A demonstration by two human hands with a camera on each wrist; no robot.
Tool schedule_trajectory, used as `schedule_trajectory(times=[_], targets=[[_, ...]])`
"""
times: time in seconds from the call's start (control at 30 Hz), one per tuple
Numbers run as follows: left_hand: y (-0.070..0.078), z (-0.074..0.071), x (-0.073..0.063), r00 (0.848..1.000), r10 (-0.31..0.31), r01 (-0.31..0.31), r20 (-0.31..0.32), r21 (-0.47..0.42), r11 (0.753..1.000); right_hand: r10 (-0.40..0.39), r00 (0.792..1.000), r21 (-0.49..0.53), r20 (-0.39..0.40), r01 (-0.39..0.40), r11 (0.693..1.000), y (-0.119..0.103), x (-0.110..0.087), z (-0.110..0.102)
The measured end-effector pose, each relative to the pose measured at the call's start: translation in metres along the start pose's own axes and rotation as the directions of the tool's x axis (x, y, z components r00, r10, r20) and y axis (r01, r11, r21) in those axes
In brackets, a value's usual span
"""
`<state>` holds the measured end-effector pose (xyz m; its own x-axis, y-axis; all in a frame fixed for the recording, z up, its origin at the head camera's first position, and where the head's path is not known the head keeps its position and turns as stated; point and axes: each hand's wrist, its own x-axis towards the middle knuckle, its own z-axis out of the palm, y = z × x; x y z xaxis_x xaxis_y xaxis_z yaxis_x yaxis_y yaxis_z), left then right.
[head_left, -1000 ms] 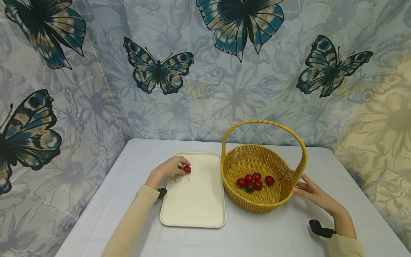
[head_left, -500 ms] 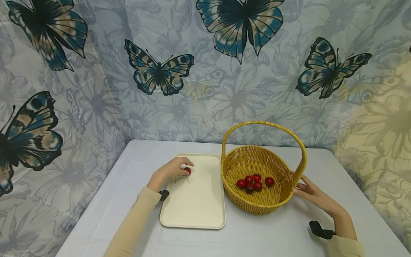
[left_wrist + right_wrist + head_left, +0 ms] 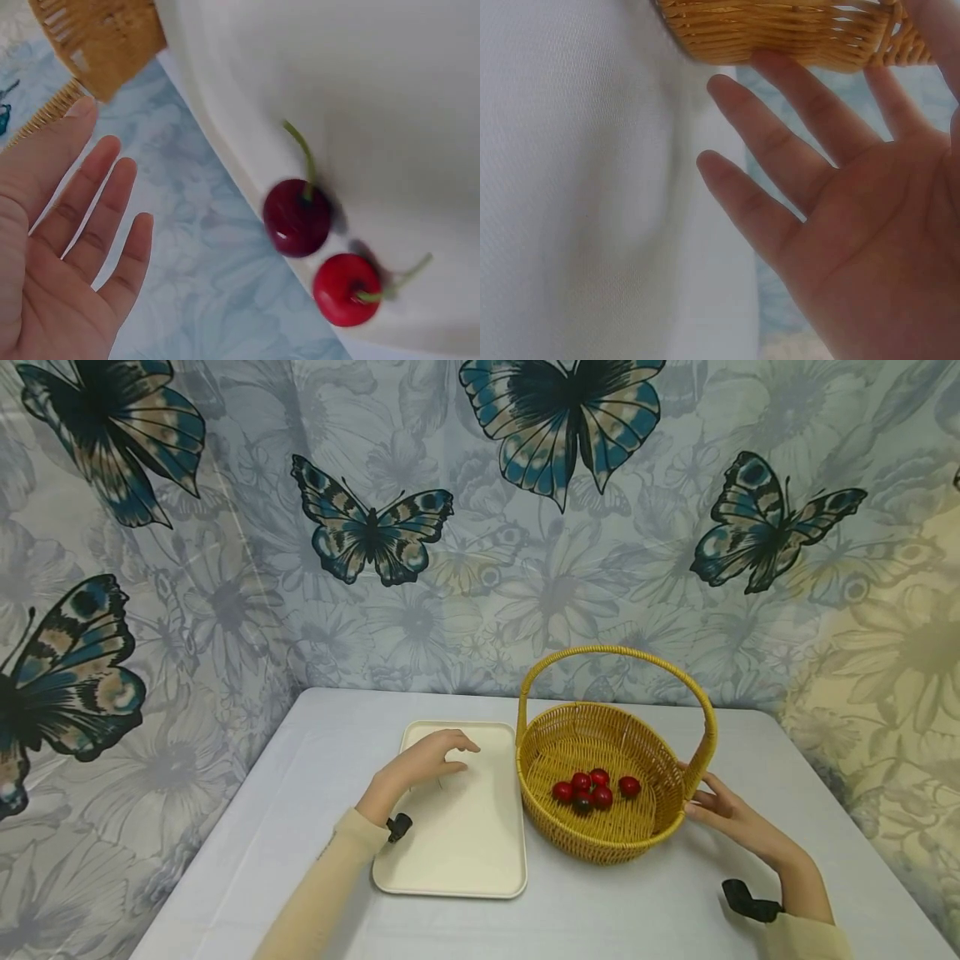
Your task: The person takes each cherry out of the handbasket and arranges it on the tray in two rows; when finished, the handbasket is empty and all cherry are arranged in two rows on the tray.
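Note:
My left hand (image 3: 420,764) hovers over the cream tray (image 3: 457,852), its fingers loosely extended with nothing between them. Below it on the tray lie a dark red cherry (image 3: 296,221) and a brighter red cherry (image 3: 346,289), both with green stems; in the head view the hand hides their fruit. To the tray's right stands a yellow wicker basket (image 3: 600,847) with a tall arched handle. Several red cherries (image 3: 602,797) sit inside on its floor. My right hand (image 3: 738,822) touches the basket's right side at the handle's base, its fingers spread and mostly straight.
Tray and basket stand close side by side on a table with a white cloth (image 3: 570,914). Behind the table hangs a butterfly-and-flower patterned cloth (image 3: 487,610). Each wrist carries a black strapped device (image 3: 750,902).
My left hand has let go of a red cherry on the tray, opened its fingers and moved right, toward the basket. The right hand stays at the basket.

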<state>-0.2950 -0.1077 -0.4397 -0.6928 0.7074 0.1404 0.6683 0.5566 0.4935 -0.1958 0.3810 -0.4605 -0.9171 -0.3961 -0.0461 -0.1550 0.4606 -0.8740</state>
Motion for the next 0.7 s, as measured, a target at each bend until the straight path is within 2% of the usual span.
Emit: schedule_trajectory(times=[0.27, 0.47, 0.7], targets=[[0.036, 0.004, 0.008, 0.996, 0.092, -0.092, 0.005, 0.027, 0.995, -0.011, 1.000, -0.008, -0.004, 0.011, 1.000, -0.002, 0.000, 0.001], [0.058, 0.010, 0.014, 0.989, 0.147, -0.147, 0.017, 0.010, 0.989, -0.008, 1.000, 0.000, -0.002, 0.008, 1.000, -0.001, 0.000, 0.001], [0.073, 0.020, 0.023, 0.979, 0.203, -0.203, 0.017, -0.001, 0.979, -0.024, 1.000, -0.003, -0.003, 0.024, 1.000, 0.000, 0.001, 0.001]])
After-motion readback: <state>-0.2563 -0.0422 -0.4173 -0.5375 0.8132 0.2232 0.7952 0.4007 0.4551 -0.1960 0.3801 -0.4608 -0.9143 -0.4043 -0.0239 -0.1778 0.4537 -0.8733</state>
